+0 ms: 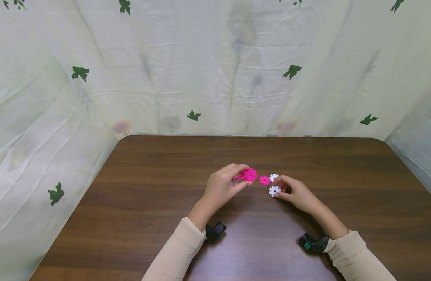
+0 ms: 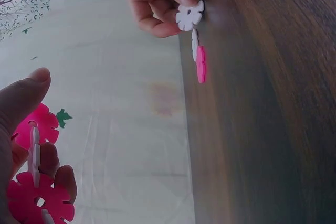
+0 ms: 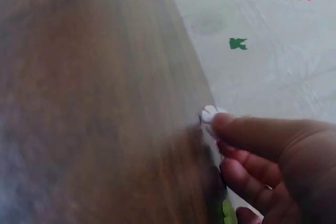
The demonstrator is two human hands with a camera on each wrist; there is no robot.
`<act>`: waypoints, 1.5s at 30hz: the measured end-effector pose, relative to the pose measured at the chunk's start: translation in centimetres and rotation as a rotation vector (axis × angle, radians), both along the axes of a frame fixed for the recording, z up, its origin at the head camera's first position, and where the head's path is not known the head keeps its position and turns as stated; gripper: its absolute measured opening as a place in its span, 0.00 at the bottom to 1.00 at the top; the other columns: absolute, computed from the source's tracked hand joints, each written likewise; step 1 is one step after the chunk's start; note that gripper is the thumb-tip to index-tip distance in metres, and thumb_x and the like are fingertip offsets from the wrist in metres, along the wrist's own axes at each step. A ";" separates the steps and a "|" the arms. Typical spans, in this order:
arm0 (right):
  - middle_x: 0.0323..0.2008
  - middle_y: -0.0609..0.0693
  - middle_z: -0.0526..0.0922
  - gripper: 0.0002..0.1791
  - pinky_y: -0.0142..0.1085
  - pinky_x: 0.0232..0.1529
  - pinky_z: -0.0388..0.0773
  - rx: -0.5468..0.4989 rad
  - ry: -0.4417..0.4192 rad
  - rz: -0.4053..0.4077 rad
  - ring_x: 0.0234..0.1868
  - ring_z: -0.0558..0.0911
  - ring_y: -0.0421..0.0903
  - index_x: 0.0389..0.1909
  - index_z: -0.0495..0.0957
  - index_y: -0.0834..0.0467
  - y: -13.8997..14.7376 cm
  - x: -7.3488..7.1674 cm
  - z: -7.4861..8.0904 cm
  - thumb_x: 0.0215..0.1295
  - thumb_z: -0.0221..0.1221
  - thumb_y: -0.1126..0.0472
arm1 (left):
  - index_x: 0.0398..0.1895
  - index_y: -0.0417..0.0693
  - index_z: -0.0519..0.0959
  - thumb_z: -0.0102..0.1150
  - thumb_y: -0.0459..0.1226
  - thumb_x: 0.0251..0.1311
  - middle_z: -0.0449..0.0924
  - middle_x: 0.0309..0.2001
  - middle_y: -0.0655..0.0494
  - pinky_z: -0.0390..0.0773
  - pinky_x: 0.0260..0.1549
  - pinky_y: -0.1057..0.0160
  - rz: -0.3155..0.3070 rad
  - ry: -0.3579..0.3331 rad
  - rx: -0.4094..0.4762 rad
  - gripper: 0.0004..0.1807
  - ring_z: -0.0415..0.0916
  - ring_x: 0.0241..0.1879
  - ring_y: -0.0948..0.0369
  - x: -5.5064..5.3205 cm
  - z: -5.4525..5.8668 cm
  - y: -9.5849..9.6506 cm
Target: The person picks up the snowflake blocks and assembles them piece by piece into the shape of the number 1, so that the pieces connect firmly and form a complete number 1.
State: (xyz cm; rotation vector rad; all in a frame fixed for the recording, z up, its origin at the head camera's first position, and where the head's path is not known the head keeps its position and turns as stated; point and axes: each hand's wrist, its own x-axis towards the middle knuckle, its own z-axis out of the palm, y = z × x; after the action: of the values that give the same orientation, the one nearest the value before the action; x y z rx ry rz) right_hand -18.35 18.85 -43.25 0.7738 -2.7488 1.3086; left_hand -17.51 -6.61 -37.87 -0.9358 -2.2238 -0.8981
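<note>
My left hand (image 1: 219, 188) holds a small chain of notched, flower-shaped plastic discs above the table. In the left wrist view a pink disc (image 2: 37, 200), a white disc (image 2: 34, 156) seen edge-on and another pink disc (image 2: 44, 124) are joined at their slots. Between thumb and fingers, my right hand (image 1: 301, 195) pinches a separate white notched disc (image 1: 274, 191). Just beyond it a loose pink disc (image 1: 264, 180) and another white disc (image 1: 273, 177) lie on the table, the white one partly hidden by the right fingers.
The brown wooden table (image 1: 148, 203) spreads around both hands. A green piece (image 3: 228, 212) shows beside the right fingers in the right wrist view. Behind the table hangs a pale curtain (image 1: 208, 70) with printed leaves. Each wrist wears a black camera (image 1: 215, 231).
</note>
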 end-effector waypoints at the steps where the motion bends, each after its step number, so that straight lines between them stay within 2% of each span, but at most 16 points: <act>1: 0.26 0.44 0.74 0.12 0.33 0.31 0.70 -0.011 -0.008 0.007 0.29 0.73 0.41 0.39 0.76 0.57 0.0 0.0 0.1 0.52 0.63 0.67 | 0.39 0.47 0.79 0.70 0.39 0.43 0.77 0.30 0.62 0.68 0.25 0.76 0.000 -0.001 0.000 0.17 0.70 0.27 0.70 0.0 0.0 0.0; 6: 0.29 0.48 0.78 0.11 0.32 0.32 0.73 -0.084 -0.036 -0.007 0.29 0.76 0.41 0.39 0.77 0.60 -0.2 0.1 0.9 0.55 0.60 0.70 | 0.39 0.47 0.79 0.70 0.39 0.43 0.76 0.29 0.62 0.68 0.25 0.76 -0.001 -0.004 0.001 0.17 0.70 0.27 0.70 0.0 0.0 0.0; 12: 0.29 0.51 0.78 0.10 0.32 0.25 0.73 -0.159 -0.070 -0.075 0.29 0.76 0.42 0.37 0.76 0.63 -0.4 0.4 2.4 0.53 0.62 0.67 | 0.39 0.47 0.79 0.70 0.39 0.43 0.76 0.29 0.62 0.67 0.25 0.77 -0.003 0.003 0.001 0.18 0.70 0.27 0.70 0.0 0.0 0.0; 17: 0.29 0.53 0.77 0.11 0.31 0.26 0.74 -0.209 -0.047 -0.102 0.28 0.76 0.43 0.36 0.75 0.64 -0.4 0.5 3.5 0.52 0.63 0.67 | 0.39 0.47 0.79 0.70 0.39 0.43 0.77 0.29 0.62 0.68 0.25 0.77 -0.007 0.004 0.001 0.17 0.70 0.27 0.70 0.0 0.1 0.0; 24: 0.30 0.55 0.77 0.09 0.32 0.29 0.76 -0.293 -0.016 -0.079 0.29 0.77 0.45 0.35 0.74 0.65 -0.9 0.3 5.1 0.53 0.62 0.69 | 0.39 0.47 0.79 0.70 0.39 0.43 0.77 0.30 0.62 0.68 0.26 0.77 -0.004 0.011 0.003 0.17 0.71 0.28 0.70 0.0 0.0 0.0; 32: 0.30 0.58 0.77 0.06 0.32 0.26 0.74 -0.312 0.017 -0.045 0.27 0.76 0.41 0.34 0.74 0.68 -3.0 1.4 8.4 0.53 0.59 0.74 | 0.39 0.48 0.79 0.69 0.40 0.44 0.77 0.30 0.63 0.69 0.26 0.77 -0.004 0.001 0.001 0.17 0.70 0.28 0.71 0.0 -0.1 0.0; 39: 0.31 0.58 0.77 0.06 0.33 0.23 0.73 -0.333 0.016 -0.013 0.25 0.77 0.40 0.33 0.75 0.67 -3.8 1.6 9.0 0.53 0.59 0.75 | 0.39 0.47 0.79 0.69 0.40 0.44 0.77 0.31 0.62 0.69 0.27 0.77 -0.009 -0.006 -0.002 0.17 0.71 0.28 0.70 -0.1 -0.2 0.0; 45: 0.30 0.54 0.77 0.07 0.35 0.24 0.73 -0.294 0.060 0.006 0.28 0.76 0.46 0.33 0.75 0.66 -4.3 2.0 9.1 0.52 0.59 0.76 | 0.39 0.47 0.79 0.69 0.40 0.44 0.77 0.31 0.62 0.69 0.28 0.77 -0.014 -0.012 0.004 0.17 0.71 0.28 0.70 -0.1 -0.2 0.0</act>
State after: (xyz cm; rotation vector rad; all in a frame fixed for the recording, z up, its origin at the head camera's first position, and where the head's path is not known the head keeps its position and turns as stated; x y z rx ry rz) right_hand -16.31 14.52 -34.15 0.7828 -2.4309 1.6115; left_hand -17.62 -6.60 -38.05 -0.9481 -2.2275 -0.9158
